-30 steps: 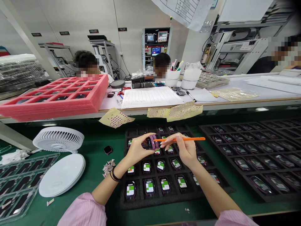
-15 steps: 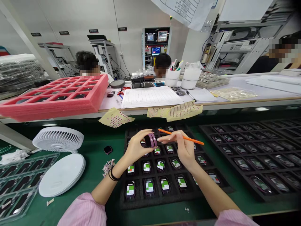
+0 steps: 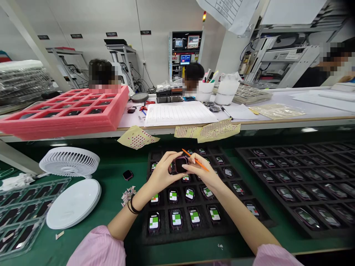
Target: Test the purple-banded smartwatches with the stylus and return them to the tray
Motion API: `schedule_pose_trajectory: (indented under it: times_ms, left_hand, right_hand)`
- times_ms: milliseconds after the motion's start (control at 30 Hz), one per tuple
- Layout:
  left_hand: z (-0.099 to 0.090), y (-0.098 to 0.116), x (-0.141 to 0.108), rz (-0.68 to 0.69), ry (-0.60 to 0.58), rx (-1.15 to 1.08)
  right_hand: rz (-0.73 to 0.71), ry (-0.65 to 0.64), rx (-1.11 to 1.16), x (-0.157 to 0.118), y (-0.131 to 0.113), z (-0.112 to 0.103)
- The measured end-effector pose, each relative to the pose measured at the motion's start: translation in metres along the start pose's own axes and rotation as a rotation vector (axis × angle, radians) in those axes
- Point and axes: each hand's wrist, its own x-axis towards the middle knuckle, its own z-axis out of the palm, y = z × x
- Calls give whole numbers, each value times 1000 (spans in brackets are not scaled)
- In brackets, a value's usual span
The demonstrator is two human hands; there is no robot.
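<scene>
My left hand (image 3: 163, 171) grips a purple-framed watch body (image 3: 181, 164) by its edges, its dark screen facing up toward me. On its right side, my right hand (image 3: 203, 171) touches the watch with thumb and fingers and also holds a thin orange stick (image 3: 197, 161), which slants across the fingers. Both hands are above a black foam tray (image 3: 163, 236) of watch bodies, many with green and white lit screens. Part of the tray is hidden under my hands and forearms.
To the left are a white fan (image 3: 70, 162), clear trays of dark screens (image 3: 24, 236), a loose watch (image 3: 128, 175) and paper scraps (image 3: 128, 195). Another black tray (image 3: 294, 221) is at right. A shelf edge (image 3: 166, 130) with a pink foam tray (image 3: 111, 120) runs ahead; people sit beyond.
My right hand has moved left onto the watch, and the orange stick has shifted left and tilted more steeply. The watch has turned so its dark screen shows.
</scene>
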Motion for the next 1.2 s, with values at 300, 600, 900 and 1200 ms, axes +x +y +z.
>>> schedule_pose_trajectory:
  times_ms: [300,600,900,1200]
  left_hand:
    - [0,-1,0,42,31,-41]
    - [-1,-1,0,59,39,-21]
    - [0,-3,1,26,51,-22]
    - [-1,-6,3,-28,51,-38]
  right_hand:
    - [-7,14,27,-1,-4,-1]
    - [28,15,101,1,-4,-2]
    - [31,39,125,5,-3,-6]
    - [17,54,78,6,1,-7]
